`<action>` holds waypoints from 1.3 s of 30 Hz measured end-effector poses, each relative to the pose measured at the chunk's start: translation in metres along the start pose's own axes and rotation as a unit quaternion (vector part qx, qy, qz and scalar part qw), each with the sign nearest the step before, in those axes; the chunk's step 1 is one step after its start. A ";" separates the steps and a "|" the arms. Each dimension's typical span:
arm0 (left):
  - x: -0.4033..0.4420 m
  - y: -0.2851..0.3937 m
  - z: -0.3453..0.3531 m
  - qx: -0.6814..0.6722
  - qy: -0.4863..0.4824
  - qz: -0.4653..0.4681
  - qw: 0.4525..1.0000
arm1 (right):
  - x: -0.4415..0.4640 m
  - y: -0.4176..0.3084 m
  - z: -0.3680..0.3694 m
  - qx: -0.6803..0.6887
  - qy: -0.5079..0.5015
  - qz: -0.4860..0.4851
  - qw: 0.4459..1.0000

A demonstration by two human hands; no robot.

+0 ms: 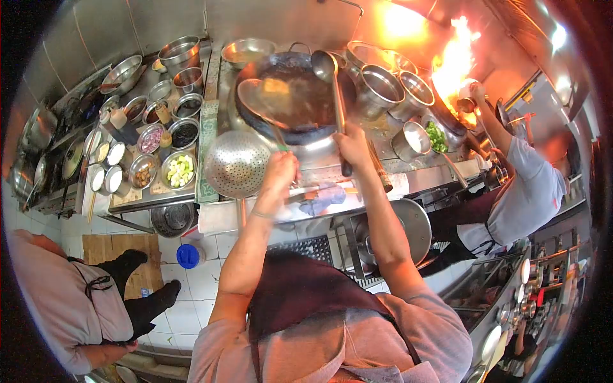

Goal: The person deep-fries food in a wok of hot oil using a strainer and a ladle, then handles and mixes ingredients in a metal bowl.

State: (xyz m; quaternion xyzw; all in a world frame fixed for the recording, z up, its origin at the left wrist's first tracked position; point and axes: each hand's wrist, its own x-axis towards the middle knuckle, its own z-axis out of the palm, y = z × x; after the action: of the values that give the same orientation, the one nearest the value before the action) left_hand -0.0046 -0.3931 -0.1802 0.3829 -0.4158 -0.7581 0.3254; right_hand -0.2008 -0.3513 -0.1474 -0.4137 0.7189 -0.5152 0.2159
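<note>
Your left fingers (290, 167) clasp the skimmer (257, 105), handle running forward toward the yellow block (276, 87). Your right fingers (343, 145) grip the ladle (338, 96).

The wok (319, 136) is black, the ladle (338, 96) grey, the skimmer (237, 165) dotted silver, the flames (456, 59) orange-yellow, the lid (188, 256) blue, the apron (303, 290) dark maroon.
</note>
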 end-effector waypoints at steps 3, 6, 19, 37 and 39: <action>-0.003 0.003 0.002 -0.001 -0.007 -0.007 1.000 | -0.015 0.009 -0.002 0.017 0.015 0.018 1.000; -0.008 0.009 0.003 -0.008 0.002 -0.022 1.000 | -0.026 -0.006 -0.010 0.198 -0.053 0.173 0.963; -0.010 0.012 -0.007 0.004 0.002 -0.010 1.000 | 0.004 -0.030 -0.012 0.494 -0.102 0.227 0.833; -0.009 0.011 -0.011 -0.008 -0.026 0.003 1.000 | -0.006 -0.015 0.000 0.072 -0.013 0.050 0.996; -0.010 0.011 -0.011 -0.009 -0.029 -0.001 1.000 | -0.011 -0.009 0.003 0.076 0.000 0.077 0.994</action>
State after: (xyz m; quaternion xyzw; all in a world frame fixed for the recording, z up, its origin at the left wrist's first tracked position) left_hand 0.0116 -0.3941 -0.1714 0.3578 -0.4181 -0.7730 0.3158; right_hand -0.1892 -0.3449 -0.1413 -0.3390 0.7075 -0.5503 0.2860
